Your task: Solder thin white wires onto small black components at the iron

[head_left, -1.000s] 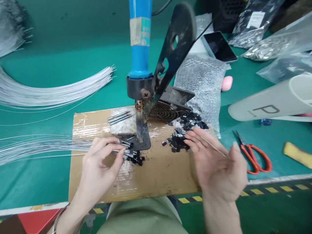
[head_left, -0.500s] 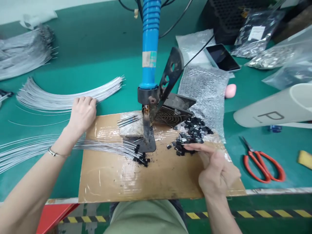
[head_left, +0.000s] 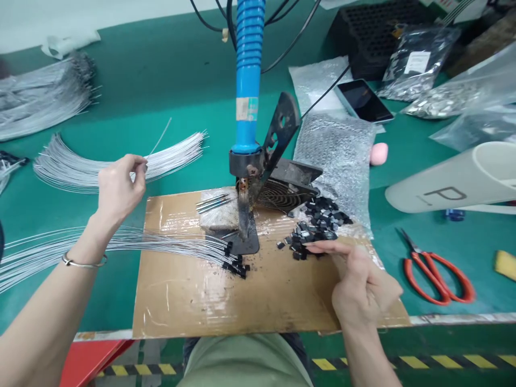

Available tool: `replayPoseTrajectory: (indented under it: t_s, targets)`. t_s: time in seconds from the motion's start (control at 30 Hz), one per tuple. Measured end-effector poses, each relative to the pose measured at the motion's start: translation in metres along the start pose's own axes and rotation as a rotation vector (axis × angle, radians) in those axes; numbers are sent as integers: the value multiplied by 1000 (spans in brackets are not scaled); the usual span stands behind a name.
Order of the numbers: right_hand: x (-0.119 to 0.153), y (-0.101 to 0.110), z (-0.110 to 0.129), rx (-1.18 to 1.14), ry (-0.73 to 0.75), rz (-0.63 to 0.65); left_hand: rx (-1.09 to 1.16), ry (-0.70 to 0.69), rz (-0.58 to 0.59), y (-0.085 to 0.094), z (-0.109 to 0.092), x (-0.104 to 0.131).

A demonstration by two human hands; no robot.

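My left hand (head_left: 123,185) pinches a thin grey-white wire (head_left: 161,134) between thumb and fingertips. That wire rises at a slant above a fanned bundle of similar wires (head_left: 76,166). Over the cardboard, my right hand (head_left: 363,285) reaches out its index finger, with the other fingers curled. Its fingertip touches the near edge of a pile of small black connector-like pieces (head_left: 322,215); no piece is visibly gripped. Between the hands, another group of wires (head_left: 161,242) has black pieces (head_left: 237,266) on its right ends.
A blue-handled soldering iron (head_left: 248,75) stands upright in a metal holder above the cardboard sheet (head_left: 181,301). Behind it is a round-grilled fan (head_left: 280,193). Red-handled scissors (head_left: 439,279), a white cup (head_left: 447,180) and a phone (head_left: 365,101) lie to the right.
My left hand has come off the wire bundle and moved slightly left, lifting one wire in a pinch. My right hand stays at the black pieces. The view has shifted slightly.
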State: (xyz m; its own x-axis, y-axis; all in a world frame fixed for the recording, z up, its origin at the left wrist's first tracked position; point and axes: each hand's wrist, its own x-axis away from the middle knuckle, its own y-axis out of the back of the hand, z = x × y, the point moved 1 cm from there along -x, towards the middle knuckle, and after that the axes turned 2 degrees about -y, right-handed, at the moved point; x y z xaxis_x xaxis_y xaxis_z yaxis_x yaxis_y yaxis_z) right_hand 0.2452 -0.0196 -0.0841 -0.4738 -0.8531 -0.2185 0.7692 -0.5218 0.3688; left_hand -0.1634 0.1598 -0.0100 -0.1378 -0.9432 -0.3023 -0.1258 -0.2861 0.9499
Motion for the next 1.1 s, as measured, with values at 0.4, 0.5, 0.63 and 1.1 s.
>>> replayPoseTrajectory:
  t_s: [0.4, 0.5, 0.63, 1.1]
  targets:
    - [2, -1, -3, 31, -43, -25, -85, -184, 150, -33, 6, 2]
    - [3, 0, -5, 18, -87, -16, -102, -204, 170, -36, 2, -3]
    - [3, 0, -4, 26, -86, -23, -73, -182, 149, -31, 3, -6]
    - [1, -1, -1, -13, -52, -61, 513, 116, -121, 7, 6, 6]
